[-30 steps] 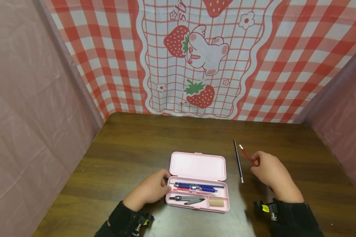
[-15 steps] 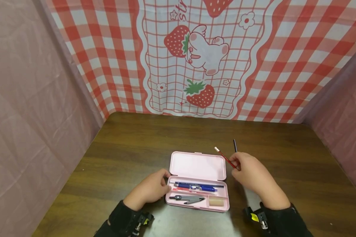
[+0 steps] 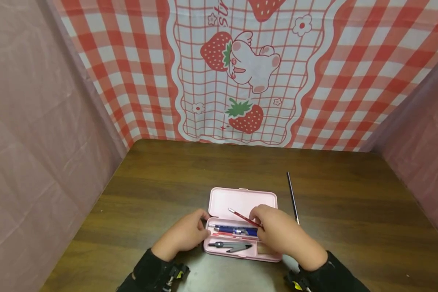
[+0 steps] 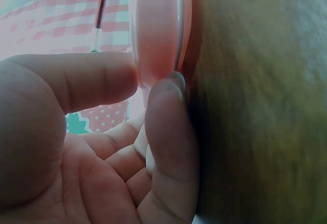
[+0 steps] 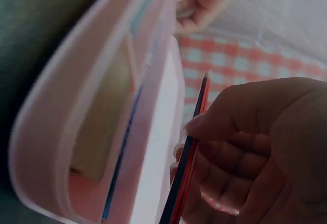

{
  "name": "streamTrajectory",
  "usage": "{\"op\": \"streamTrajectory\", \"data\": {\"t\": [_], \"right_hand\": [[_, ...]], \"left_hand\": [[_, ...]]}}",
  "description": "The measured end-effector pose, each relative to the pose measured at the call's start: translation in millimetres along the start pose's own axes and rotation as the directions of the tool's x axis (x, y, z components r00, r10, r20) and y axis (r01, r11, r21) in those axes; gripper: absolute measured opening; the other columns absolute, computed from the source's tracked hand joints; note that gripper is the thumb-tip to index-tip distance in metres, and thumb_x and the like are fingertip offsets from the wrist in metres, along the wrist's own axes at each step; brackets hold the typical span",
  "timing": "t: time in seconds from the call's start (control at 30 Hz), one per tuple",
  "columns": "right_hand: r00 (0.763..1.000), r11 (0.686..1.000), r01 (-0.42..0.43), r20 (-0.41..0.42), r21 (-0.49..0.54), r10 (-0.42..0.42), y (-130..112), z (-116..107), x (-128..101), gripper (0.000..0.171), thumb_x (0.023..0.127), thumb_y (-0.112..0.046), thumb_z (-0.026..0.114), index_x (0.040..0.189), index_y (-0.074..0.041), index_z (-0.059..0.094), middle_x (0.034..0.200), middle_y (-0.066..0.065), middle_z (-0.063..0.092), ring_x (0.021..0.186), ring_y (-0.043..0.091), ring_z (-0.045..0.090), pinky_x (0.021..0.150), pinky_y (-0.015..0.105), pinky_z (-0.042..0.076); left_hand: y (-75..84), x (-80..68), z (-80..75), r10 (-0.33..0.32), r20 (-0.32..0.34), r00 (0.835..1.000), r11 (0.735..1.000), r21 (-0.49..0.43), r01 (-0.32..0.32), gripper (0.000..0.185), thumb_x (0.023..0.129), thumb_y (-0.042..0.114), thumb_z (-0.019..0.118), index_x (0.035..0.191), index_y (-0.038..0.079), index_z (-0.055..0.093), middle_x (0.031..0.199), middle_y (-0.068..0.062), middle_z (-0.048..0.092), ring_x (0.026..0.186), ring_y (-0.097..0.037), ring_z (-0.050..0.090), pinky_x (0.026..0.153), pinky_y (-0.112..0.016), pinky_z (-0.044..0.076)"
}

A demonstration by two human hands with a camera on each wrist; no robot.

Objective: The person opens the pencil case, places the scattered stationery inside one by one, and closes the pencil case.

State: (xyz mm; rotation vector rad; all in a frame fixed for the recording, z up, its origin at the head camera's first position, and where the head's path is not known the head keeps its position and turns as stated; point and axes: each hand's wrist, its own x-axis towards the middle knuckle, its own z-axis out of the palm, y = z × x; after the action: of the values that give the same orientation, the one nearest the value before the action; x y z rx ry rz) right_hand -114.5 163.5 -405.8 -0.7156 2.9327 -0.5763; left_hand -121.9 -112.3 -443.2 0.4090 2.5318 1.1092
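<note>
The pink pencil case [image 3: 237, 198] lies with its lid folded back on the table. My left hand [image 3: 184, 232] holds its left end, thumb and finger pinching the wall [image 4: 158, 35] in the left wrist view. My right hand [image 3: 282, 233] pinches a red-and-black pencil [image 3: 242, 217] above the case's right half, its white-tipped end pointing left and away. Inside lie a blue pen [image 3: 224, 229], a red slender item [image 3: 222, 234] and a grey compass [image 3: 226, 244]. A tan block [image 5: 102, 121] sits in the small compartment, partly hidden by my right hand in the head view.
A dark pencil [image 3: 292, 194] lies on the wooden table [image 3: 160, 174] to the right of the case; its near end meets my right wrist's outline. Behind the table hangs a red-and-white checked cloth [image 3: 146, 73], with pink curtains [image 3: 40, 142] at both sides.
My right hand has carried the red pencil leftward from the table's right side, past the dark pencil, to over the case. My left hand has stayed on the case's left end.
</note>
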Motion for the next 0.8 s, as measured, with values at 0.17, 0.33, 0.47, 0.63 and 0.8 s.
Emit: {"op": "streamTrajectory", "data": {"t": [0.17, 0.33, 0.47, 0.63, 0.8], "right_hand": [[0.995, 0.995, 0.066, 0.079, -0.079, -0.060, -8.5, 8.6, 4.8, 0.018, 0.084, -0.003, 0.072, 0.098, -0.014, 0.069, 0.087, -0.008, 0.060, 0.076, 0.010, 0.054, 0.073, 0.035, 0.052], [0.985, 0.984, 0.122, 0.141, -0.132, -0.103, -17.2, 11.3, 8.8, 0.019, 0.084, -0.002, 0.072, 0.100, -0.012, 0.070, 0.089, -0.006, 0.063, 0.078, 0.011, 0.058, 0.078, 0.038, 0.055], [0.975, 0.974, 0.154, 0.183, -0.169, -0.122, -21.6, 13.3, 11.0, 0.020, 0.084, -0.001, 0.077, 0.097, -0.013, 0.070, 0.085, -0.008, 0.059, 0.074, 0.009, 0.054, 0.074, 0.037, 0.055], [0.963, 0.959, 0.189, 0.232, -0.210, -0.139, -23.1, 18.6, 14.2, 0.028, 0.076, 0.000, 0.083, 0.097, -0.014, 0.069, 0.082, -0.008, 0.057, 0.072, 0.011, 0.053, 0.070, 0.038, 0.054], [0.962, 0.957, 0.195, 0.234, -0.215, -0.143, -22.3, 23.4, 16.6, 0.027, 0.078, -0.003, 0.083, 0.099, -0.014, 0.070, 0.084, -0.006, 0.059, 0.073, 0.011, 0.055, 0.070, 0.039, 0.054]], "left_hand": [[-0.9, 0.2, -0.3, -0.002, -0.002, 1.000, 1.000, -0.002, 0.002, 0.029, 0.090, 0.009, 0.071, 0.116, 0.006, 0.059, 0.077, 0.000, 0.057, 0.062, -0.016, 0.054, 0.055, -0.032, 0.042], [-3.0, 1.5, 1.1, 0.010, -0.001, 1.000, 1.000, -0.003, -0.010, 0.029, 0.090, 0.009, 0.072, 0.116, 0.007, 0.059, 0.076, 0.001, 0.058, 0.061, -0.015, 0.054, 0.054, -0.031, 0.043], [-3.8, 2.0, 1.9, 0.026, -0.004, 1.000, 1.000, -0.007, -0.026, 0.029, 0.090, 0.008, 0.072, 0.115, 0.006, 0.059, 0.076, 0.001, 0.058, 0.061, -0.014, 0.054, 0.054, -0.031, 0.043], [-3.6, 1.5, 1.4, 0.027, -0.011, 1.000, 1.000, -0.006, -0.027, 0.029, 0.089, 0.008, 0.072, 0.115, 0.006, 0.059, 0.076, 0.000, 0.058, 0.061, -0.015, 0.054, 0.054, -0.031, 0.043], [-3.5, 1.2, 0.8, 0.019, -0.010, 1.000, 1.000, -0.011, -0.019, 0.028, 0.090, 0.008, 0.072, 0.115, 0.006, 0.059, 0.075, 0.000, 0.057, 0.060, -0.015, 0.053, 0.053, -0.031, 0.042]]}}
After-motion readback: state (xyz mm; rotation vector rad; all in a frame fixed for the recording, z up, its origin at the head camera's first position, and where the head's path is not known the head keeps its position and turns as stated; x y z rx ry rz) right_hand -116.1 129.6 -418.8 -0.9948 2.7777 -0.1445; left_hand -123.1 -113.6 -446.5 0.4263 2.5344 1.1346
